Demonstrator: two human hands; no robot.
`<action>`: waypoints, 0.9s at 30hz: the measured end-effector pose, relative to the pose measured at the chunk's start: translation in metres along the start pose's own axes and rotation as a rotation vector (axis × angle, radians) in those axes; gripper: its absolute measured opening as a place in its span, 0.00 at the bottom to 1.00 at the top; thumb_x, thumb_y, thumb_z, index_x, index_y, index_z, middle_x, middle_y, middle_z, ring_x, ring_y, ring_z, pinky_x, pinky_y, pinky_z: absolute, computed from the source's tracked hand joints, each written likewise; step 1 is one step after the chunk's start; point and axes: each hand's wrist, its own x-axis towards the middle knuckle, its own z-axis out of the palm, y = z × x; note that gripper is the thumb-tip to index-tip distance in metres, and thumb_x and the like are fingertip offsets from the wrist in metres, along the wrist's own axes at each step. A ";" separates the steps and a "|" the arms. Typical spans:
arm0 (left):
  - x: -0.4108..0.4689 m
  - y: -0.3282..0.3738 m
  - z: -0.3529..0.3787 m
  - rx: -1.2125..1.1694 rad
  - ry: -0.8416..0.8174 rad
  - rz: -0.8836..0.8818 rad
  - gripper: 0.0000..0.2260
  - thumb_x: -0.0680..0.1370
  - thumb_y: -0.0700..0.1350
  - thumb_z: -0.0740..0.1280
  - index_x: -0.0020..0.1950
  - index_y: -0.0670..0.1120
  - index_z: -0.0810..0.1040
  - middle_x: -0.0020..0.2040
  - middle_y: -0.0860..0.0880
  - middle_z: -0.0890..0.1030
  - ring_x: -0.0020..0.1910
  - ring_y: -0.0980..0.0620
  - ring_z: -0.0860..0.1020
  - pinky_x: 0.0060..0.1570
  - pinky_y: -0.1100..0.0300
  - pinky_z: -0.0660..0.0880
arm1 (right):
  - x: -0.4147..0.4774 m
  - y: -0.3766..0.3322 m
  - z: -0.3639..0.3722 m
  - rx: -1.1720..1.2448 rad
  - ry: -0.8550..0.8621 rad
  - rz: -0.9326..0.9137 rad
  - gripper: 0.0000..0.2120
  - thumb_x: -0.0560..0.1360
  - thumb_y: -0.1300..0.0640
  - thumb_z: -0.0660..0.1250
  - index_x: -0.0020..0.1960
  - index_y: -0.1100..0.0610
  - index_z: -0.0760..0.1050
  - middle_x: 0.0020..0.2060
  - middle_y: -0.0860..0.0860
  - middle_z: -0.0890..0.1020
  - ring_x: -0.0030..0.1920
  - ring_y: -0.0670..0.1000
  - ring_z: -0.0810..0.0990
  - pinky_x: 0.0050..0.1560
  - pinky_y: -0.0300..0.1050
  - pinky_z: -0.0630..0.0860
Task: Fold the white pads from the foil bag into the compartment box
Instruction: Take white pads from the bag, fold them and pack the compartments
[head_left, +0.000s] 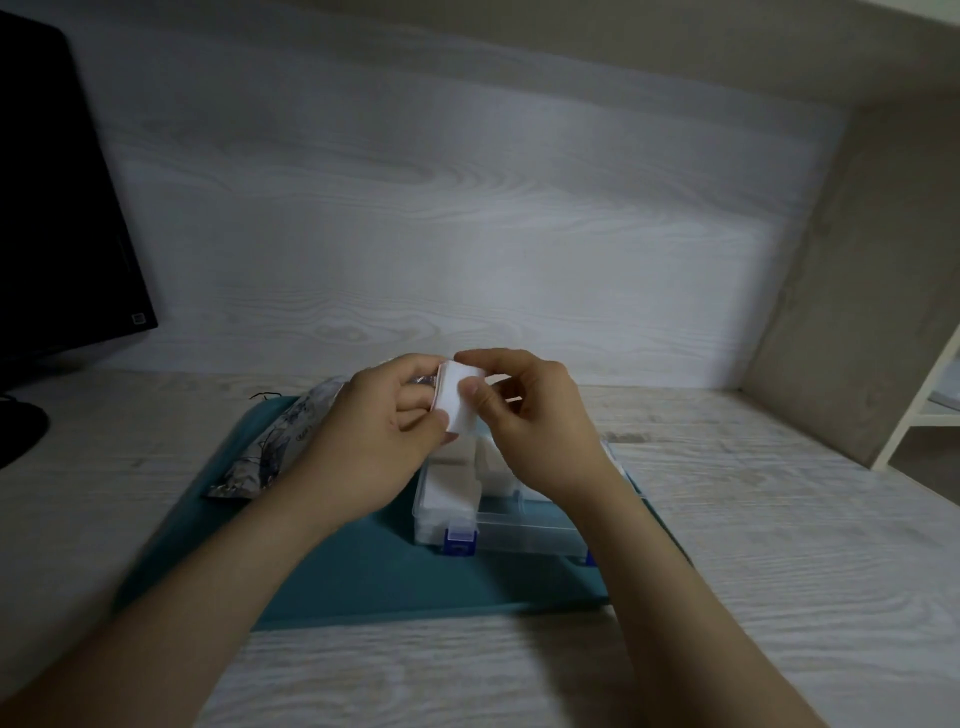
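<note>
White pad (460, 400) held up above the far edge of the compartment box (519, 525), pinched from both sides, a pinkish rim along its left edge. Pale wood-grain tabletop (779, 519) cut off by the frame at left, right and front. Dark monitor (52, 208) at the far left corner, cropped, with only part of its base in view. Teal mat (363, 571) at the front middle of the tabletop, crossed by both forearms. Box clear-walled, on the mat's right half, right end hidden under the right wrist. Foil bag (280, 441) along the mat's left edge, print too blurred to read, far end covered by the left hand. Left hand (374, 441) curled, thumb and fingers nipping the pad's left edge; something silvery behind those fingers, too hidden to name. Right hand (535, 426) gripping the pad's right side, thumb on its face, forefinger over the top. Folded white pads (449, 488) packed into the box's left compartments, number unclear. Blue latch (460, 540) on the box's near wall; another further right, mostly hidden behind the forearm.
</note>
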 end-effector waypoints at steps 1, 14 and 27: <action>0.000 -0.001 0.001 0.054 0.019 0.013 0.19 0.82 0.32 0.67 0.71 0.49 0.77 0.54 0.50 0.88 0.54 0.53 0.87 0.59 0.53 0.84 | 0.000 -0.001 -0.001 -0.042 -0.013 -0.006 0.09 0.82 0.56 0.70 0.61 0.51 0.84 0.50 0.43 0.86 0.46 0.45 0.83 0.47 0.43 0.82; -0.017 -0.022 0.029 0.753 -0.250 0.311 0.27 0.85 0.64 0.53 0.78 0.52 0.72 0.76 0.56 0.74 0.76 0.60 0.68 0.77 0.61 0.63 | -0.003 0.032 -0.055 -0.064 0.201 0.320 0.11 0.79 0.52 0.75 0.59 0.50 0.79 0.39 0.52 0.87 0.39 0.49 0.86 0.39 0.45 0.79; -0.017 -0.025 0.044 0.974 -0.325 0.374 0.32 0.82 0.71 0.48 0.77 0.55 0.71 0.69 0.60 0.78 0.66 0.57 0.75 0.67 0.59 0.71 | -0.019 0.051 -0.082 -0.389 0.167 0.407 0.08 0.78 0.56 0.73 0.56 0.52 0.81 0.38 0.52 0.86 0.38 0.50 0.85 0.42 0.47 0.85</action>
